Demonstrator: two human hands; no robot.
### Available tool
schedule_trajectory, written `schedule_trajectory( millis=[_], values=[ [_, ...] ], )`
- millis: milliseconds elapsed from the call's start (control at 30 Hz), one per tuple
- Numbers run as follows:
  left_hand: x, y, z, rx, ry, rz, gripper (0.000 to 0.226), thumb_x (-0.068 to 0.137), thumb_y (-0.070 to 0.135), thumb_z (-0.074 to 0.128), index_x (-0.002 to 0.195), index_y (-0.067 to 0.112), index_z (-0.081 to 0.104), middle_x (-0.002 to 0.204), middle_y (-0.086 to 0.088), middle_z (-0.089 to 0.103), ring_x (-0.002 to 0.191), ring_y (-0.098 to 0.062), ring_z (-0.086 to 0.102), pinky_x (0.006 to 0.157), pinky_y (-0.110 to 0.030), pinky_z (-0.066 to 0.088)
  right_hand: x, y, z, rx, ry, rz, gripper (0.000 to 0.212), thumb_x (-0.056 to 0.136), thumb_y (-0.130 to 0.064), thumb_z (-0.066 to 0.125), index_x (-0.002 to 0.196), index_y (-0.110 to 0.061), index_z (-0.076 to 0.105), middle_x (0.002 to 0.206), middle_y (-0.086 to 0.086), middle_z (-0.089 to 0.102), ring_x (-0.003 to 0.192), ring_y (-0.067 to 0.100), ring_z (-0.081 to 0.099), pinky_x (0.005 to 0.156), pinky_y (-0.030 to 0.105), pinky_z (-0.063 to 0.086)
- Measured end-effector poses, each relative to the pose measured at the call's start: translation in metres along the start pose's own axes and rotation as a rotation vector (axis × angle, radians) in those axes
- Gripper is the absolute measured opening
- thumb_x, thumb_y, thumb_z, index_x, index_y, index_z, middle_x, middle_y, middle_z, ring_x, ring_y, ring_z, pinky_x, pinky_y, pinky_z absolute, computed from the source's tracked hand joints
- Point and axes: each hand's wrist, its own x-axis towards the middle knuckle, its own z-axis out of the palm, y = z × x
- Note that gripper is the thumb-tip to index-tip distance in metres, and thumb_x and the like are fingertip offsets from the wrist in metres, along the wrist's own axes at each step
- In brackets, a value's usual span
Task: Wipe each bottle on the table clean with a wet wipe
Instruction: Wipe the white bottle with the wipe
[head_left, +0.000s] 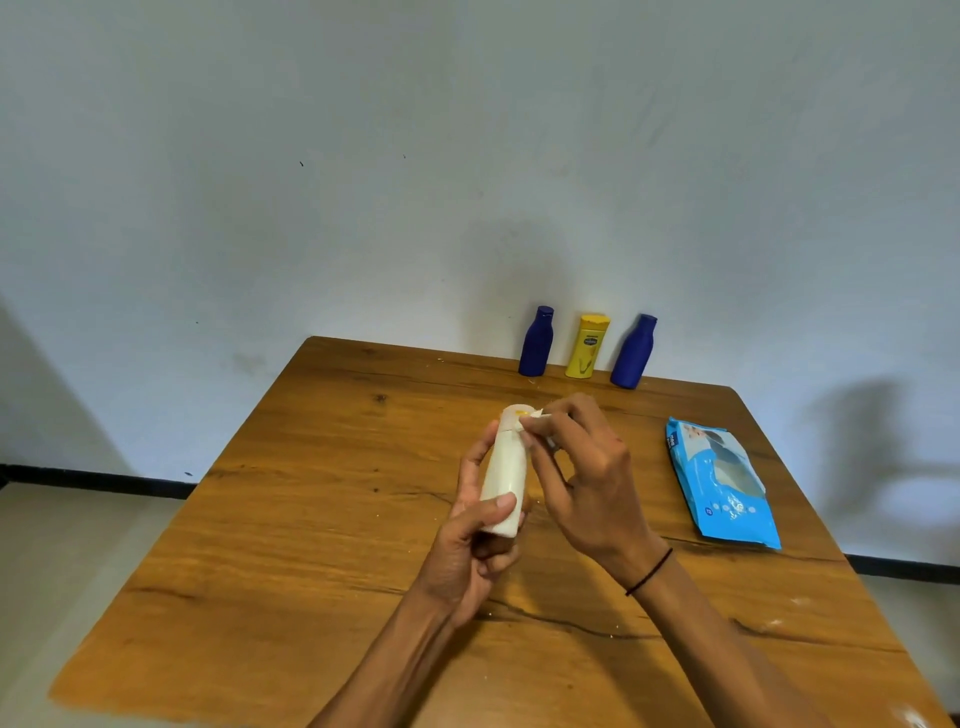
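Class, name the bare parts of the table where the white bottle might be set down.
Free: the table's left half, and the near edge. Crowded: the far edge with three bottles, and the wipes pack at right.

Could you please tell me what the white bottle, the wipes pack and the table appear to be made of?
White bottle: probably plastic, smooth, matte and opaque.
Wipes pack: thin glossy plastic film, judging by its wrinkles and highlights.
Table: wood or wood-look laminate, with visible grain, knots and dark cracks; which one is unclear.
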Motion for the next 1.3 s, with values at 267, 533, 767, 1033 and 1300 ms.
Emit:
schedule_trajectory(
  millis=[267, 533, 767, 1033, 1300],
  values=[
    [-0.006, 0.005, -0.002, -0.008, -0.012, -0.034, 0.085, 0.075, 0.032, 0.092, 0.149, 0.043, 0.053, 0.084, -0.002, 0.065, 0.043, -0.001, 0.031, 0.037, -0.015, 0.023, -0.023, -0.008, -0.009, -0.001, -0.185, -0.138, 0.016, 0.101, -0.015, 0.061, 0.110, -0.003, 0.068, 0.110, 0.008, 0.056, 0.097, 0.019, 0.055, 0.076, 0.032, 0.051],
    [-0.004, 0.005, 0.004, 0.102, 0.030, -0.083, 0.042, 0.112, 0.044, 0.031, 0.149, 0.060, 0.043, 0.092, -0.009, 0.064, 0.052, -0.009, 0.023, 0.043, -0.022, 0.017, -0.017, -0.004, -0.004, -0.093, -0.134, -0.024, 0.019, 0.097, -0.023, 0.064, 0.110, -0.011, 0.057, 0.115, 0.006, 0.053, 0.102, 0.015, 0.054, 0.079, 0.024, 0.054],
    [-0.001, 0.002, 0.004, 0.072, -0.036, -0.091, 0.043, 0.109, 0.049, 0.039, 0.151, 0.059, 0.041, 0.111, -0.006, 0.066, 0.059, -0.010, 0.032, 0.041, -0.019, 0.029, -0.009, -0.008, 0.001, -0.040, -0.105, 0.041, 0.017, 0.097, -0.023, 0.063, 0.108, -0.011, 0.060, 0.113, 0.003, 0.054, 0.103, 0.013, 0.055, 0.082, 0.021, 0.053],
    [0.003, -0.003, -0.005, -0.058, 0.119, -0.012, 0.042, 0.113, 0.037, 0.033, 0.149, 0.053, 0.048, 0.103, -0.009, 0.067, 0.051, -0.008, 0.052, 0.036, -0.019, 0.042, -0.040, -0.026, 0.001, 0.183, -0.251, -0.109, 0.010, 0.096, -0.001, 0.068, 0.106, -0.004, 0.070, 0.107, 0.005, 0.057, 0.095, 0.016, 0.055, 0.076, 0.027, 0.047],
    [0.015, -0.003, -0.017, -0.159, 0.244, -0.093, 0.065, 0.089, 0.041, 0.071, 0.136, 0.002, 0.050, 0.089, -0.010, 0.065, 0.051, -0.008, 0.045, 0.039, -0.019, 0.038, -0.042, -0.014, -0.007, -0.041, -0.213, -0.254, 0.018, 0.102, -0.012, 0.058, 0.109, -0.001, 0.071, 0.106, 0.013, 0.059, 0.090, 0.025, 0.055, 0.067, 0.040, 0.049]
  ],
)
